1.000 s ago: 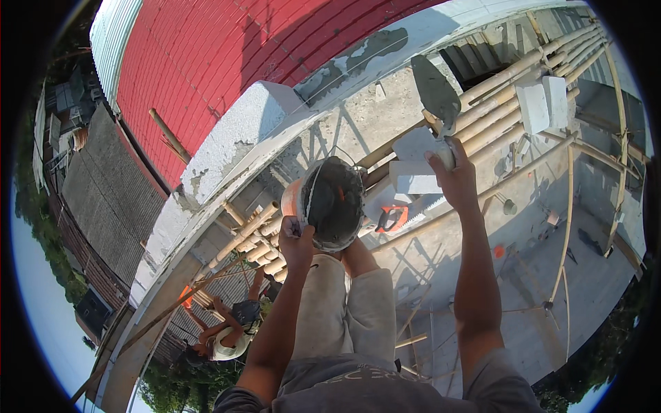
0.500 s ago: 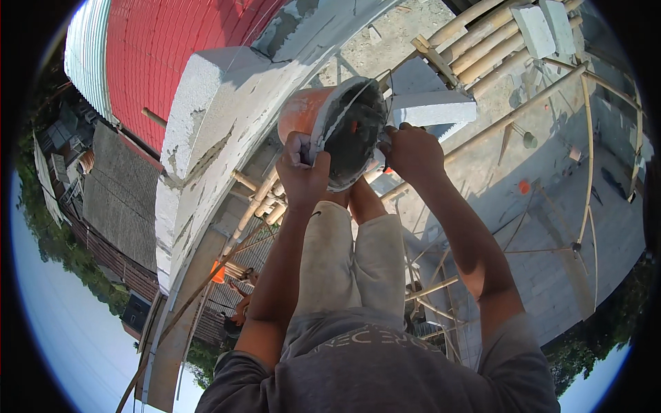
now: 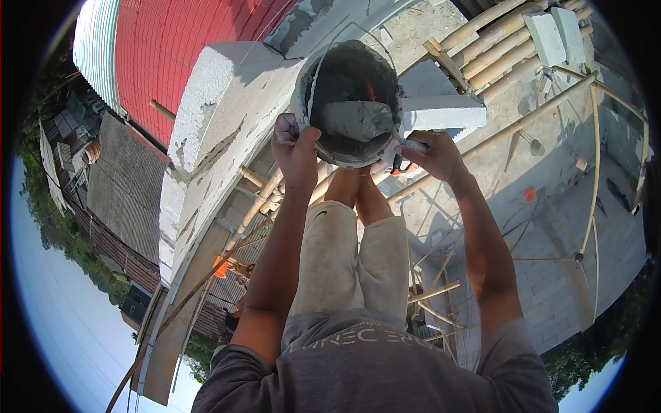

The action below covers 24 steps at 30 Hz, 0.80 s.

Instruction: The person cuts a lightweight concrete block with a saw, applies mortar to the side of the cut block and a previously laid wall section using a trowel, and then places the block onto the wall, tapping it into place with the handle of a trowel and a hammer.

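A mortar-crusted bucket point(image 3: 301, 82) is tipped toward me, so its dark inside shows. My left hand point(image 3: 296, 146) is closed on its left rim, the thumb over the edge. In the bucket lies a trowel point(image 3: 359, 118), its blade coated with grey mortar. My right hand point(image 3: 438, 157) grips the trowel's handle at the bucket's right edge. The bucket's thin wire handle point(image 3: 351, 25) stands up over its far side. Just below my right hand, a black and orange handle point(image 3: 399, 165) shows in part.
A light block wall point(image 3: 220, 103) runs along my left, with a red roof point(image 3: 165, 69) beyond. A pale block point(image 3: 444, 112) sits right of the bucket. Bamboo poles point(image 3: 502, 48) lie at far right; a bamboo rail point(image 3: 530, 117) crosses above a lower floor. An orange bucket point(image 3: 219, 267) hangs low left.
The bucket has swung upright toward me and moved up a little, exposing the trowel blade inside. My right hand has shifted slightly right and down, and my left hand slightly up.
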Each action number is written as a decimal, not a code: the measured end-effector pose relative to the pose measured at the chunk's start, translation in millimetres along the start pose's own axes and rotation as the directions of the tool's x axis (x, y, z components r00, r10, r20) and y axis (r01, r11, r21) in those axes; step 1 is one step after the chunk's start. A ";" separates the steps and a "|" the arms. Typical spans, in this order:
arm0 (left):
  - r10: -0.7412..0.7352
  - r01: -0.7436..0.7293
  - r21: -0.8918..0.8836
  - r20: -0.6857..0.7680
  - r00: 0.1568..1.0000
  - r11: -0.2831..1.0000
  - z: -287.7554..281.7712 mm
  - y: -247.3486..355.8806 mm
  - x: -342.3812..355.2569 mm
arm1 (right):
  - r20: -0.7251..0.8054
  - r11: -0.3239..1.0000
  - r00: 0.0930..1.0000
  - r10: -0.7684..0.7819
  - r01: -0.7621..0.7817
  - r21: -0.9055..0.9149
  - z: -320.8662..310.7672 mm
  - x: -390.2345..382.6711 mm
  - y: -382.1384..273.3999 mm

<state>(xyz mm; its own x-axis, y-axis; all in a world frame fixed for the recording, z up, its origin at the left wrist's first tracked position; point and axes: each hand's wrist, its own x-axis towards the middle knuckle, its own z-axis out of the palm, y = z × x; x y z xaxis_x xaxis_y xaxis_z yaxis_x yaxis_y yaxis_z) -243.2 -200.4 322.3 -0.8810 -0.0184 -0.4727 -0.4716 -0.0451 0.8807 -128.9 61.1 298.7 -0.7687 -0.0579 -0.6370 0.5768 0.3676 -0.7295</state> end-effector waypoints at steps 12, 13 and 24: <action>-0.167 0.179 -0.001 -0.349 0.922 0.984 -62.8 -45.8 -33.6 | -0.297 0.946 0.950 -0.095 0.179 0.271 53.1 59.4 -64.3; -0.162 0.175 0.002 -0.363 0.918 0.985 -67.3 -51.3 -36.2 | -0.358 0.955 0.923 -0.137 0.219 0.199 60.0 70.4 -78.3; -0.182 0.233 0.081 -0.401 0.898 0.969 -106.2 -89.8 -69.5 | -0.622 0.899 0.666 -0.412 0.409 -0.158 127.0 73.7 -98.0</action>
<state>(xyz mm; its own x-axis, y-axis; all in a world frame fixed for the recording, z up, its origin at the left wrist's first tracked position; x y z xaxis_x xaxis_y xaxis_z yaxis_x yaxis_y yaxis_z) -135.6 -301.2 272.7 -0.6902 -0.4089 -0.5970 -0.6650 0.0331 0.7461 -207.0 -97.1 291.6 -0.9216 0.3869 0.0316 0.1604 0.4537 -0.8766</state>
